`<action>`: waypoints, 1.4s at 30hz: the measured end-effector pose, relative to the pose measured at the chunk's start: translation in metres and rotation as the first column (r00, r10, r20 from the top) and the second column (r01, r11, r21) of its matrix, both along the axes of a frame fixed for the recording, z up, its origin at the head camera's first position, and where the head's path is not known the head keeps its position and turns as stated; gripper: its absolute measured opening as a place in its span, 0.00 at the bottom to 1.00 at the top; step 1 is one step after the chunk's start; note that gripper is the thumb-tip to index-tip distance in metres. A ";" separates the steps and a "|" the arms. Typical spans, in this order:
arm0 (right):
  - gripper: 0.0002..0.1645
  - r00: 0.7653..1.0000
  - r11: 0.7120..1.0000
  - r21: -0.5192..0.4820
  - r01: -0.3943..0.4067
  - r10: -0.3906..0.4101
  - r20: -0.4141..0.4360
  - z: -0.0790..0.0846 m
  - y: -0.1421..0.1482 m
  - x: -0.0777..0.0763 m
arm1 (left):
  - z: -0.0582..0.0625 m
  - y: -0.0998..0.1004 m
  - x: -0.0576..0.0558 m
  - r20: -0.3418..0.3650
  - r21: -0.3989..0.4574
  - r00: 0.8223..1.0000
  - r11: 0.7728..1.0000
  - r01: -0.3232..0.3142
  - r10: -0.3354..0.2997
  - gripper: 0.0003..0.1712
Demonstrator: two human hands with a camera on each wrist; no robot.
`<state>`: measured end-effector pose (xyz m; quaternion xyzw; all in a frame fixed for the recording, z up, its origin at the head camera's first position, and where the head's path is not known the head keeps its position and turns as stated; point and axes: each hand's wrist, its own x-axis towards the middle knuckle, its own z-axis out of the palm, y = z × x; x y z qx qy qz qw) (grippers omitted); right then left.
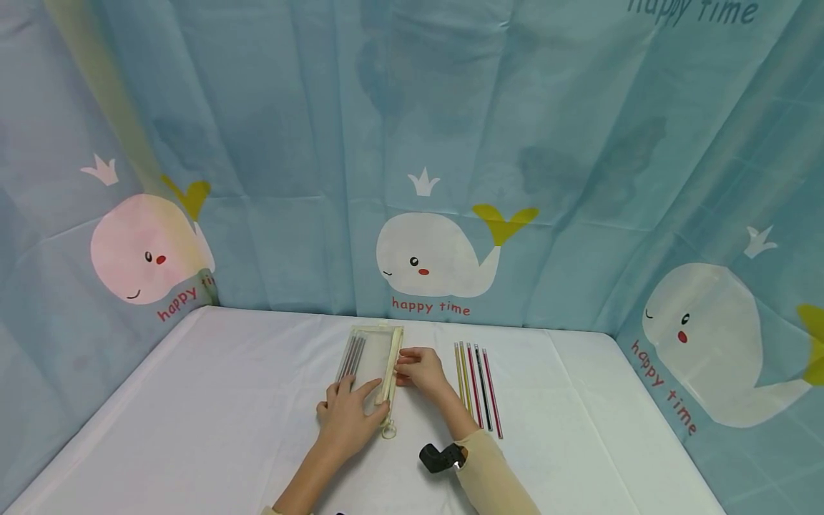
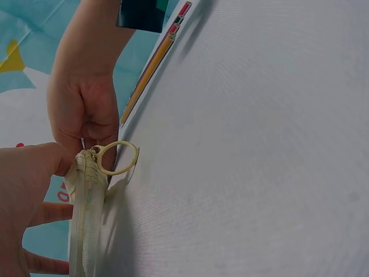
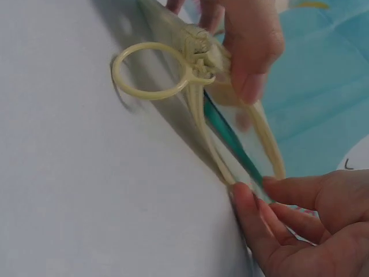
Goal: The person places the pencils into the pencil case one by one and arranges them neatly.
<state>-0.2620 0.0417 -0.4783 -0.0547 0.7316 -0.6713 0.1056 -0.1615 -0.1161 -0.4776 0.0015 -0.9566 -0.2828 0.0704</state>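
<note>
A translucent pencil pouch (image 1: 376,355) with a cream zip along its right side lies on the table, several dark pencils (image 1: 352,357) showing through its left part. My left hand (image 1: 347,422) spreads over the pouch's near end and grips its edge, thumb by the zip. At the pouch's right edge is my right hand (image 1: 421,372). In the right wrist view the zip side gapes, and a slim teal pencil (image 3: 230,135) seems to lie in the opening. Fingertips of the right hand pinch its lower end beside the zip edge. A cream ring (image 3: 147,94) hangs from the zip end.
Several pencils (image 1: 475,386) in gold, pink and black lie in a row right of the pouch, partly behind the right forearm. A white cloth covers the table (image 1: 225,415). A blue whale-print curtain (image 1: 277,236) stands behind and at both sides.
</note>
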 end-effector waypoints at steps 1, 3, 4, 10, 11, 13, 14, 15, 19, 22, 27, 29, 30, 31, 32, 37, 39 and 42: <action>0.23 1.000 1.000 0.002 -0.001 0.001 -0.002 0.000 -0.001 -0.001 | 0.000 0.000 0.000 0.004 0.000 1.000 1.000 0.000 0.000 0.27; 0.23 1.000 1.000 -0.003 0.002 -0.002 -0.003 0.006 -0.002 0.002 | 0.000 -0.001 -0.001 0.011 0.005 1.000 1.000 0.002 -0.002 0.28; 0.23 1.000 1.000 -0.007 0.007 -0.007 -0.006 0.006 -0.003 0.001 | 0.000 -0.001 -0.001 0.013 0.006 1.000 1.000 0.004 -0.004 0.28; 0.22 0.998 0.999 0.006 0.053 -0.053 -0.025 -0.003 -0.010 -0.015 | 0.001 -0.001 0.000 -0.001 0.009 1.000 1.000 0.005 -0.005 0.27; 0.22 0.998 0.998 0.011 0.057 -0.057 -0.028 -0.004 -0.011 -0.017 | 0.001 -0.001 0.001 -0.002 0.009 1.000 1.000 0.004 -0.004 0.28; 0.21 0.998 0.998 0.016 0.061 -0.060 -0.031 -0.005 -0.011 -0.021 | 0.002 -0.001 0.001 -0.002 0.009 1.000 1.000 0.002 -0.002 0.27; 0.21 0.998 0.998 0.017 0.061 -0.061 -0.035 -0.006 -0.011 -0.022 | 0.002 0.000 0.001 -0.002 0.008 1.000 1.000 0.002 -0.002 0.27; 0.21 0.997 0.998 0.015 0.061 -0.060 -0.038 -0.006 -0.012 -0.024 | 0.002 0.000 0.001 -0.001 0.008 1.000 1.000 0.002 -0.002 0.27; 0.21 0.998 0.998 0.009 0.057 -0.056 -0.037 -0.007 -0.012 -0.027 | 0.001 0.001 0.001 -0.001 0.008 1.000 1.000 0.002 -0.002 0.27; 0.22 0.999 0.999 0.012 0.047 -0.047 -0.022 -0.007 -0.013 -0.028 | 0.000 0.001 0.001 -0.007 0.008 1.000 1.000 0.002 -0.002 0.27; 0.23 1.000 0.999 0.037 0.022 -0.022 -0.010 -0.005 -0.013 -0.027 | -0.001 0.000 0.000 -0.006 0.005 1.000 1.000 -0.002 0.002 0.27; 0.23 1.000 0.999 0.048 0.012 -0.012 -0.010 -0.004 -0.014 -0.026 | 0.000 0.000 0.000 -0.003 0.003 1.000 1.000 -0.004 0.004 0.27; 0.22 1.000 0.998 0.055 0.009 -0.008 -0.010 -0.004 -0.014 -0.026 | 0.000 -0.001 0.000 -0.001 0.002 1.000 1.000 -0.005 0.005 0.27; 0.23 1.000 0.998 0.063 0.007 -0.006 -0.010 -0.004 -0.014 -0.026 | 0.000 -0.001 0.000 -0.001 0.002 1.000 1.000 -0.005 0.005 0.27; 0.23 1.000 0.998 0.070 0.005 -0.004 -0.010 -0.004 -0.015 -0.026 | 0.000 -0.001 0.000 -0.001 0.002 1.000 1.000 -0.006 0.006 0.27; 0.23 1.000 0.995 0.096 -0.001 0.001 -0.008 -0.004 -0.017 -0.025 | 0.000 -0.001 0.000 -0.006 0.005 1.000 1.000 -0.007 0.007 0.27; 0.23 1.000 0.995 0.097 0.000 0.001 -0.008 -0.004 -0.017 -0.025 | 0.000 -0.001 0.000 -0.007 0.008 1.000 1.000 -0.006 0.006 0.27; 0.23 1.000 0.997 0.080 -0.003 0.003 -0.007 -0.004 -0.014 -0.025 | 0.000 0.000 0.000 -0.007 0.011 1.000 1.000 -0.006 0.006 0.27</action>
